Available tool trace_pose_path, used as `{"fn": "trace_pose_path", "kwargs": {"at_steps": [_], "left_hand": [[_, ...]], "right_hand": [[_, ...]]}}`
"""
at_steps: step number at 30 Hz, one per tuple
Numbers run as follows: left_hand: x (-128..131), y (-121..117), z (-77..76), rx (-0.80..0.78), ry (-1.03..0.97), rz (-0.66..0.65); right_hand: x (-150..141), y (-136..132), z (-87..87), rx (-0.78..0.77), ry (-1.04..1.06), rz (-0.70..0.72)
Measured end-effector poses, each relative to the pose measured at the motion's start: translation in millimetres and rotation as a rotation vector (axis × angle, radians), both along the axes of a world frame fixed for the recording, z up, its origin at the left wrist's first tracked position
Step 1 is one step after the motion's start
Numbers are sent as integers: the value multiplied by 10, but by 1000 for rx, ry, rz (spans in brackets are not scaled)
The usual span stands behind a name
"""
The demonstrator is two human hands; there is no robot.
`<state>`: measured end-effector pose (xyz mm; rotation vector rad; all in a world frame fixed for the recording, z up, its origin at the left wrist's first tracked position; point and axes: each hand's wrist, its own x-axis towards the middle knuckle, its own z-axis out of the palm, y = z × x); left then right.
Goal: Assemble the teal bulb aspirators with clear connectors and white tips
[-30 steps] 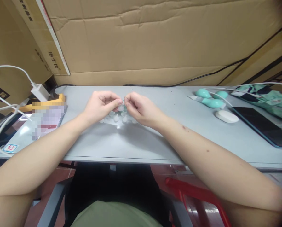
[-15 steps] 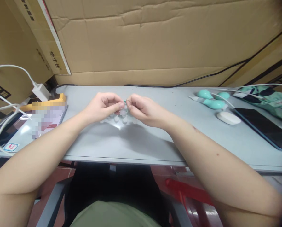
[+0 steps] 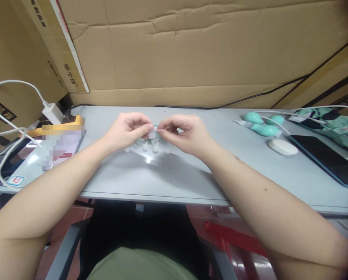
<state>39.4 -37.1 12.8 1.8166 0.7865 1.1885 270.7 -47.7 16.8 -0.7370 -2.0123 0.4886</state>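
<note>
Near the middle of the desk, my left hand (image 3: 132, 131) pinches a small clear plastic piece (image 3: 153, 134) between thumb and forefinger. My right hand (image 3: 186, 134) meets it from the other side, thumb and forefinger closed at the piece's top edge, by a tiny green tip (image 3: 156, 126). What exactly the right fingertips grip is hidden. Below and behind the hands lies a group of small translucent pieces with round ends (image 3: 155, 148). They rest on or in something clear and shiny, partly covered by my fingers.
On the right are mint-green rounded objects (image 3: 265, 129), a white oval case (image 3: 283, 147), a dark phone (image 3: 325, 159) and green patterned cloth (image 3: 334, 124). A white charger (image 3: 53, 113), yellow object (image 3: 63, 127) and flat box (image 3: 74, 142) sit left. Cardboard (image 3: 191, 54) stands behind the desk (image 3: 150, 182).
My right hand's fingers have opened out slightly, leaving a gap behind the pinch. The clear piece between the hands shows more. The camera view has shifted a little.
</note>
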Motion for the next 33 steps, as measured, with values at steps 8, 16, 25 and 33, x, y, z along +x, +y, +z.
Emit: {"fn": "trace_pose_path", "kwargs": {"at_steps": [8,16,25,33], "left_hand": [[-8,-40,13,-11,34,-59],[-101,-92,48,14,134,-123],[-57,-94,41,329,190,-79],[249,127,12,492,430,-86]], "right_hand": [[13,-19,36,-153,-37,132],[66,8,127,-433,-36,276],[502,158,384,-393,-350,68],[306,161,192,-282,-961,-237]]}}
